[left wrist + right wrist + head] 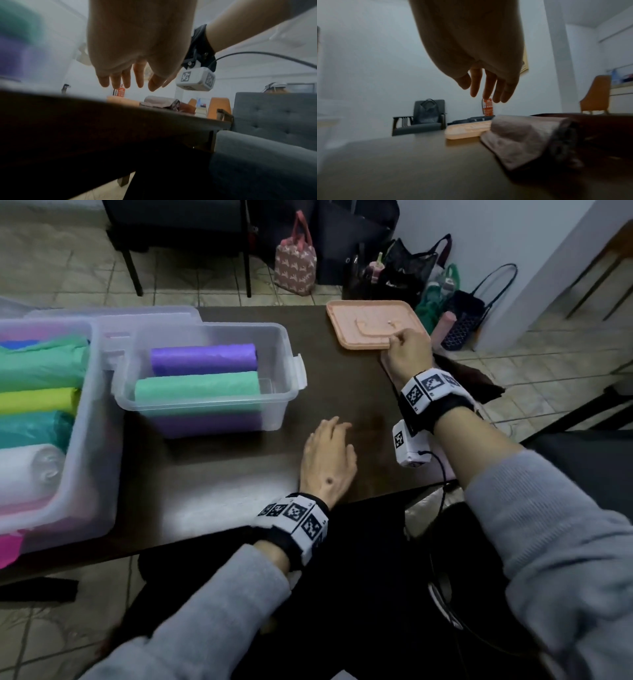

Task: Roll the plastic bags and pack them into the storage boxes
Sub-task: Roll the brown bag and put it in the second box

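Head view is filled mostly by the dark table point(212, 474). At the left edge stands the large storage box point(92, 440), full of rolled bags. Right of it, at centre left, the small storage box point(274, 378) holds a purple roll point(203, 359), a green roll point(197, 393) and another purple one beneath. A pink tray point(363, 333) lies upper right. Both hands hang empty with loose fingers: the right hand point(407, 350) over the tray's near corner, the left hand point(327, 457) lower centre.
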